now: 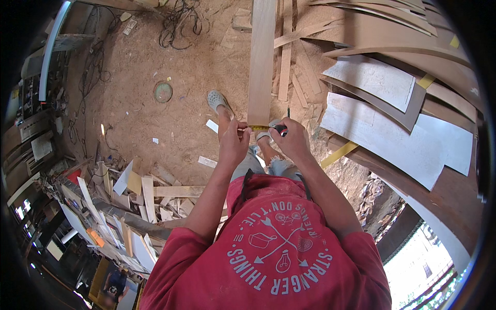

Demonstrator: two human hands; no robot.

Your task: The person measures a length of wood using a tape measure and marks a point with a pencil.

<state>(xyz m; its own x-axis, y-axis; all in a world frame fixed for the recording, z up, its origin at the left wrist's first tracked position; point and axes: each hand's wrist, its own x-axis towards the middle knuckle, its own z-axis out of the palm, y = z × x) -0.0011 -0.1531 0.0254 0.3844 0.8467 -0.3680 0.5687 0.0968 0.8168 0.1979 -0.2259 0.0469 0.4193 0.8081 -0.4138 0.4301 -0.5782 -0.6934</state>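
A long flat wooden board (260, 66) runs away from me, its near end close to my hands. Across that end lies the yellow blade of a tape measure (259, 128). My left hand (235, 142) pinches the blade's tip at the board's left corner. In my right hand (291, 137) is the tape's dark case with a red part, mostly hidden by the fingers, at the right corner. A thin dark stick-like item (288, 112) sticks up beyond the right fingers; what it is I cannot tell.
Sawdust covers the floor (186, 108), where tangled cables (180, 27) and a green round disc (163, 92) lie. Wood strips (286, 58) and stacked sheets with white pieces (391, 131) are on the right. Offcuts (147, 197) heap at lower left; a person (115, 285) is beyond them.
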